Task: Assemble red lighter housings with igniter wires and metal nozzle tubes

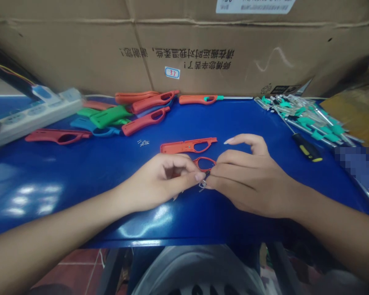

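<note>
Just above the blue table, my left hand (162, 180) pinches a small black piece with thin metal wire (207, 175) between thumb and finger. My right hand (252, 184) meets it from the other side, thumb and fingers closed on the same piece, its index finger raised. What the piece is exactly, the fingertips hide. Behind the hands lies a red lighter shell half (175, 148), its inside up. A second red shell part with an oval opening (205, 159) shows between the hands, partly covered by them.
Red, green and blue lighter shells (110, 116) are piled at the back left, near a white power strip (33, 116). A red lighter with a metal tube (197, 99) lies by the cardboard box (92, 57). Metal tubes with green parts (307, 116) and a screwdriver (307, 147) lie right.
</note>
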{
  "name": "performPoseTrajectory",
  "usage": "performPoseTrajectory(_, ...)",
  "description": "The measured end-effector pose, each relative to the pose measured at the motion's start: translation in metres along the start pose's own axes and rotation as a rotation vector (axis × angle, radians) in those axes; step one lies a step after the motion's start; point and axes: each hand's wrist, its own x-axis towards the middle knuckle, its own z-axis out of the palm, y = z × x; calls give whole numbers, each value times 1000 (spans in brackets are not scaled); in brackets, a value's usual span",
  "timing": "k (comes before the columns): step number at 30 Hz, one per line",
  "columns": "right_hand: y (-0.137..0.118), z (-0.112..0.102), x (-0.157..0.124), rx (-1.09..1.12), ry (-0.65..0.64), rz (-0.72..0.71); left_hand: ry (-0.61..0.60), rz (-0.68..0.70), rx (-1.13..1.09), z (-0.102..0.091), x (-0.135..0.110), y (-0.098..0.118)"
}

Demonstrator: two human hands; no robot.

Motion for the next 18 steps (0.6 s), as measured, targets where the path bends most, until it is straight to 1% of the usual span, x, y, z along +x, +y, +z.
performPoseTrajectory(4, 0, 1, -1, -25, -6, -10, 10, 8, 4, 0, -1, 1)
performPoseTrajectory(7, 3, 4, -2, -30, -12, -8, 20, -13, 3, -1, 0, -1)
performPoseTrajectory(13, 6, 12, 1, 70, 16, 192, 107, -36, -24, -3, 3, -6)
performPoseTrajectory(16, 4, 13, 1, 104, 46, 231, 142, -43, -79, -2, 3, -4)
performPoseTrajectory(18, 2, 14, 1, 99, 27, 231, 146, -52, -117, 0, 2, -3)
